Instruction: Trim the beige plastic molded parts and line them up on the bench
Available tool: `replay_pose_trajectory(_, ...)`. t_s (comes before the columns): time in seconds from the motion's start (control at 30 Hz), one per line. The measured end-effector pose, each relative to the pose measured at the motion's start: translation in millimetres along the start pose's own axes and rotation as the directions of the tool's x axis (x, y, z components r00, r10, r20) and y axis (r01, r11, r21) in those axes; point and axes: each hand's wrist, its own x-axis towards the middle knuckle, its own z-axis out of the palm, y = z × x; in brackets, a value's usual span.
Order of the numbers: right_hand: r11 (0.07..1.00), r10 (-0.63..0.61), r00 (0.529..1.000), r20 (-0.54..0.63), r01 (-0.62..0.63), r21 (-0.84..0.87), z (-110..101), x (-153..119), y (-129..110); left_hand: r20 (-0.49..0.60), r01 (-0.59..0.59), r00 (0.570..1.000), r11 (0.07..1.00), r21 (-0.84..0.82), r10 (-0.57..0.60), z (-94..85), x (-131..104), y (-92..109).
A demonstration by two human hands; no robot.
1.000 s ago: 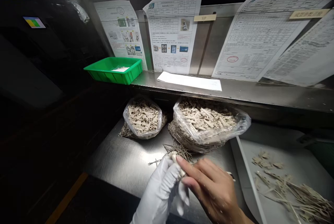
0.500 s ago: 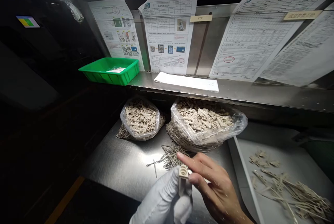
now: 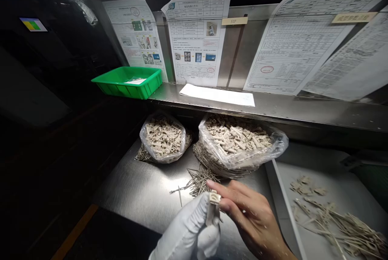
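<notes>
My left hand (image 3: 194,223), in a white glove, is closed on a small beige part (image 3: 214,198) with a round opening in its top face. Bare and to the right of it, my right hand (image 3: 251,213) has its thumb and index finger apart, their tips close beside the part; whether they touch it or hold something small I cannot make out. Just beyond the hands lies a pile of thin metal pins (image 3: 198,182). Two clear bags, a smaller one (image 3: 163,136) and a larger one (image 3: 238,136), stand behind, filled with similar beige parts.
A grey tray (image 3: 285,207) at the right holds beige pieces and long thin strips (image 3: 348,227). Above the bags runs a metal shelf (image 3: 273,106) with a green bin (image 3: 130,84) and folded white paper (image 3: 216,95). Printed sheets (image 3: 197,41) hang behind it.
The beige part in my left hand has tilted, showing more of its side below the top face. My right hand has shifted slightly down and right.
</notes>
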Motion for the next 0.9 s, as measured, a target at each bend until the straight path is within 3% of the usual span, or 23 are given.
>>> replay_pose_trajectory(0.33, 0.994, -0.038, 0.997, -0.066, 0.031, -0.105, 5, -1, -3, -0.158, -0.180, 0.964, 0.962, 0.203, 0.214, 19.8, -2, 3)
replay_pose_trajectory(0.63, 0.942, -0.187, 0.981, -0.058, 0.162, -0.295, 5, -4, -4, -0.301, -0.316, 0.854, 0.882, 0.350, 0.425, 25.8, -2, -8)
replay_pose_trajectory(0.9, 0.895, -0.251, 0.968, 0.016, 0.239, -0.377, 2, -6, -7, -0.353, -0.295, 0.762, 0.777, 0.557, 0.542, 27.4, -11, -13)
